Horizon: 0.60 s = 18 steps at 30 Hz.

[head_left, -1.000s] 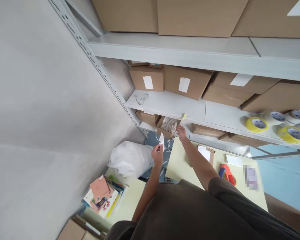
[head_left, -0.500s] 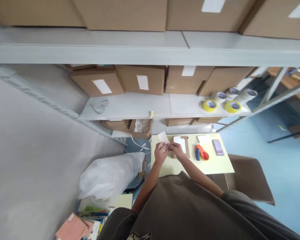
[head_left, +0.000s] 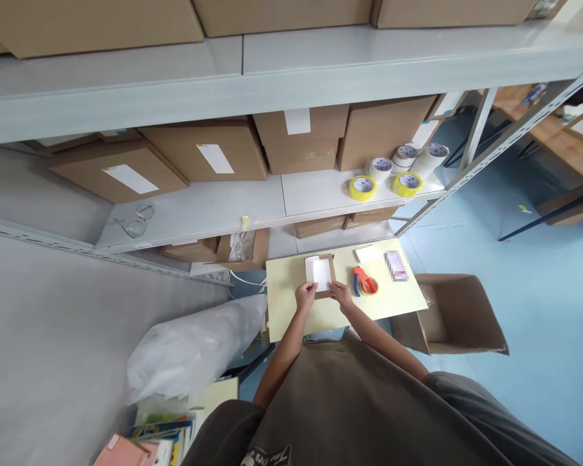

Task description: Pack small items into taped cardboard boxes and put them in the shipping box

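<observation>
White paper at a small carton, two hands

Paper [head_left: 322, 273]: sheets uncountable from here, over the carton [head_left: 325, 295] on the table [head_left: 289, 301]; underside hidden. Left hand [head_left: 305, 296]: fingertips pinching its near edge. Right hand [head_left: 341, 292]: at its right side; pinching or not, I cannot tell. Purple item [head_left: 397, 266]: one, blurred. Dispenser [head_left: 365, 281]: one. Yellow rolls [head_left: 362, 188]: two. White rolls [head_left: 379, 168]: overlapping, count uncertain.

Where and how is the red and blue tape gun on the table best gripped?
Probably by the blue part, apparently its handle, from above and the side facing the right hand. The tape gun lies with that narrow part toward the hand and its roll on the far side.
</observation>
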Motion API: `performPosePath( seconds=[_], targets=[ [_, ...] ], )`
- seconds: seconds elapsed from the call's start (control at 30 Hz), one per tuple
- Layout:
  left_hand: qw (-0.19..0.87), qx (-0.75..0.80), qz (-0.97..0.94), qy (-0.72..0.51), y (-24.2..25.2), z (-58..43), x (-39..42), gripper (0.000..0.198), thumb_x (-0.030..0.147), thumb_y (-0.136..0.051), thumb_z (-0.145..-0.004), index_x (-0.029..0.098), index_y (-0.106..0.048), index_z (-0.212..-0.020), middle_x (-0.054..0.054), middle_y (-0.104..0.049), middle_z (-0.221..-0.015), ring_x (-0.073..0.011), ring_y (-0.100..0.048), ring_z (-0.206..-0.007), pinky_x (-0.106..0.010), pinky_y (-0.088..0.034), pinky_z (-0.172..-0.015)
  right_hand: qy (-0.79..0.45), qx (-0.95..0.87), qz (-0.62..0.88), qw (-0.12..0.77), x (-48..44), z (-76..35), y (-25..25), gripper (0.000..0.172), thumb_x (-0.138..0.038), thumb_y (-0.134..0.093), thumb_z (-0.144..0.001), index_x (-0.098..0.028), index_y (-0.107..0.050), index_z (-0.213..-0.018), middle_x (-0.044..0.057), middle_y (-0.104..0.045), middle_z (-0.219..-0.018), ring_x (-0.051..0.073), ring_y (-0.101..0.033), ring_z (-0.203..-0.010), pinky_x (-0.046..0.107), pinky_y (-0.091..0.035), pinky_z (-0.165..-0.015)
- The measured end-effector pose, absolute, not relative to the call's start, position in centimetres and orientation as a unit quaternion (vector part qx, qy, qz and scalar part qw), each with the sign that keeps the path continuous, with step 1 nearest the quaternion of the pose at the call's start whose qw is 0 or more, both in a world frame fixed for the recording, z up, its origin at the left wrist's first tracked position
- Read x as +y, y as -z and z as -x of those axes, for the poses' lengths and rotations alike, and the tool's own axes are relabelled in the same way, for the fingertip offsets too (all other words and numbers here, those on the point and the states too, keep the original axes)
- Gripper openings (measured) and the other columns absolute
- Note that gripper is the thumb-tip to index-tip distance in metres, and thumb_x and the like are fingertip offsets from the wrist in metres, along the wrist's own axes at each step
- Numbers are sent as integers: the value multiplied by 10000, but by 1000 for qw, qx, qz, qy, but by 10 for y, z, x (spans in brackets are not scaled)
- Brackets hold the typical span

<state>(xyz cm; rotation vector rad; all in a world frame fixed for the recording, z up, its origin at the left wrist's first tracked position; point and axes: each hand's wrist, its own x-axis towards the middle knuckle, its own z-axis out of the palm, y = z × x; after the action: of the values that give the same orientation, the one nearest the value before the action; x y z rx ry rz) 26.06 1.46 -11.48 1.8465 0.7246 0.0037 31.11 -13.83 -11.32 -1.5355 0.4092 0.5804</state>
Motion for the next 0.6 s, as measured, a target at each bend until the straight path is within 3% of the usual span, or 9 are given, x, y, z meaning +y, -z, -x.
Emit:
performPosePath(
  seconds=[0.1,0.27,0.43,0.6],
  targets=[
    [468,333,-817,50,121,-268,2,290,418,-641,-919,198,-796,-812,-59,-789,-826,-200,-701,-792,-271,-479,-746,-220,137,786,562,-148,-320,127,333,-442,-766,-754,-170,-777,-945,-11,-643,-624,213,-652,-675,305,-499,-668],
    [357,381,-845,115,128,-278,-16,256,405,-648,-949,222,-822,-908,-103,-820,-997,-246,-739,-938,-292,-480,-780,-209,78,887,405,-152,-333,141,535,-237,-697,-834,-158,-654,-1362,39,-753,-848,232,-714,-864,294,-518,-800],
    [302,389,-858,143,134,-279,-22,300,432,-611,-979,219,-822,-991,-127,-813,-1069,-277,-739,-1035,-317,-498,-831,-259,30,915,308,-153,-334,151,503,-247,-644,-937,-207,-565,-1431,82,-782,-1003,264,-732,-995,329,-515,-865],
    [253,370,-873,189,132,-274,-12,459,586,-601,-974,179,-806,-1026,-186,-785,-1084,-331,-718,-1076,-391,-529,-892,-269,-16,937,221,-160,-335,153,543,-391,-635,-997,-208,-513,-1494,150,-754,-1128,305,-703,-1084,373,-499,-916]
  ],
)
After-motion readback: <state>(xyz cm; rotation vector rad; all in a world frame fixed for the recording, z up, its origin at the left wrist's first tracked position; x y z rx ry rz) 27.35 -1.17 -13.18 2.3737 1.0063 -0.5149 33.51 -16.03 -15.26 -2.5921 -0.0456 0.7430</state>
